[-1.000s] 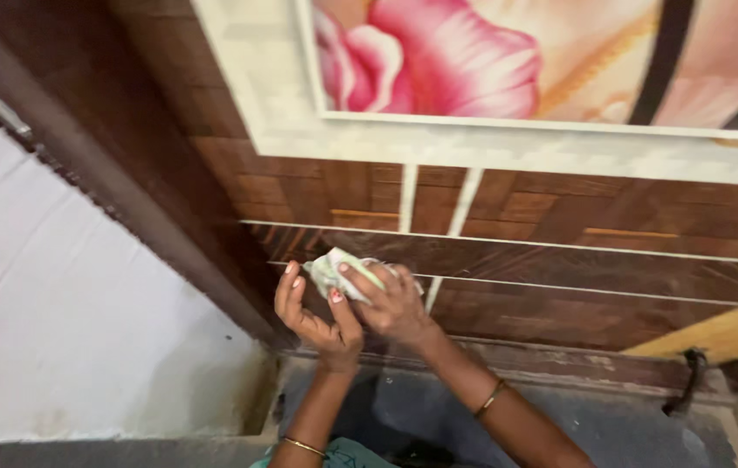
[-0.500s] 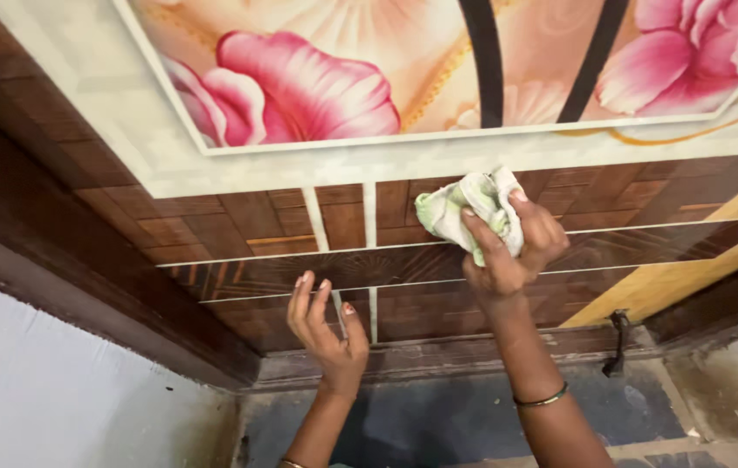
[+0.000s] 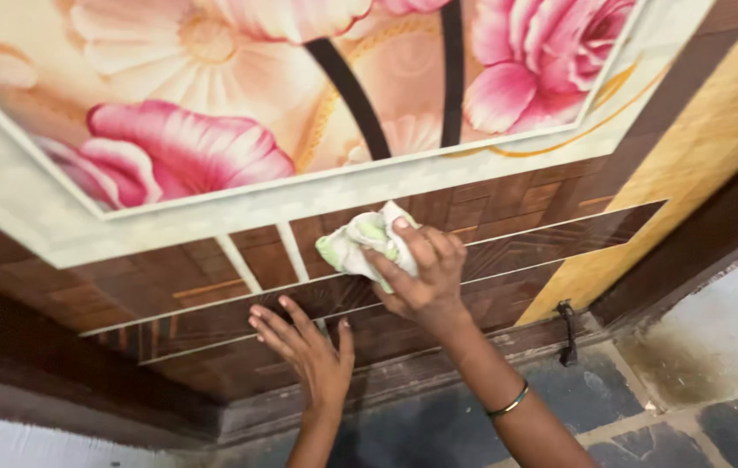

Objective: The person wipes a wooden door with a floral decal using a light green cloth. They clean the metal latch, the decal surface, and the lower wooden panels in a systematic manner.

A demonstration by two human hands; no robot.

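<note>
A: Where is the cloth [image 3: 365, 247]?

B: Bunched in the right hand [image 3: 421, 277], fingers closed round it, pressed on the brown panel [image 3: 508, 208] just under the cream border [image 3: 317, 195]. A second ago both hands met low at the cloth; now it wipes higher and rightward.

A: The left hand [image 3: 308, 351]?

B: Open, empty, flat on the lower panel (a brace, I judge). The bolt [image 3: 568, 334] hangs apart, near the floor [image 3: 577, 399].

Pale green-white cloth [image 3: 360, 245]; brown wood-grain door [image 3: 213, 286] with pink flowers.
</note>
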